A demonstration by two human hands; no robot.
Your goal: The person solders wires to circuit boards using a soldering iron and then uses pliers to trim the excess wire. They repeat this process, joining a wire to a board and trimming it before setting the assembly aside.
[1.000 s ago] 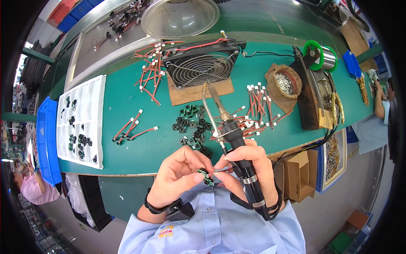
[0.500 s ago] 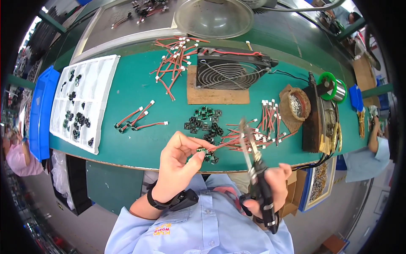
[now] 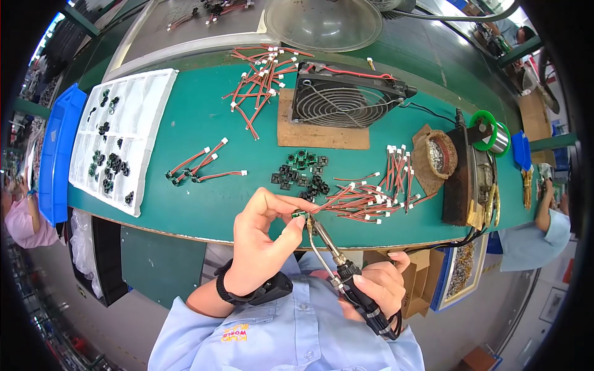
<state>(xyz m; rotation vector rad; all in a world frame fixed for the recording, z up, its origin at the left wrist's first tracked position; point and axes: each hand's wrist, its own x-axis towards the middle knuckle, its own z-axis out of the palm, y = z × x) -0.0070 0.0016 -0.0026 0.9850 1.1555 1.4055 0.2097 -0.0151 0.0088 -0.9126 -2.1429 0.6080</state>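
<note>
My left hand [image 3: 260,244] pinches a small green circuit board [image 3: 298,214] between thumb and fingertips, just above the bench's front edge. At the board, the end of a red-and-black wire seems to meet it, though fingers partly hide the spot. My right hand [image 3: 382,287] is wrapped round a black soldering iron [image 3: 356,287] with a thin metal tube along its side. The iron's tip reaches the board beside my left fingertips. Just beyond lie loose black-and-green camera-like modules [image 3: 303,173], and to their right a heap of wires with white connectors [image 3: 365,201].
A black fan [image 3: 340,102] stands on cardboard at the back. On the right are a bowl of metal bits [image 3: 436,156], a dark box [image 3: 456,179] and a green solder reel [image 3: 495,133]. Wired modules [image 3: 192,173] and a white tray [image 3: 127,136] lie left. People sit on both sides.
The soldering iron has swung left and down from above the wires, bringing its tip to the board. My left hand keeps its pinch. The whole view has shifted slightly.
</note>
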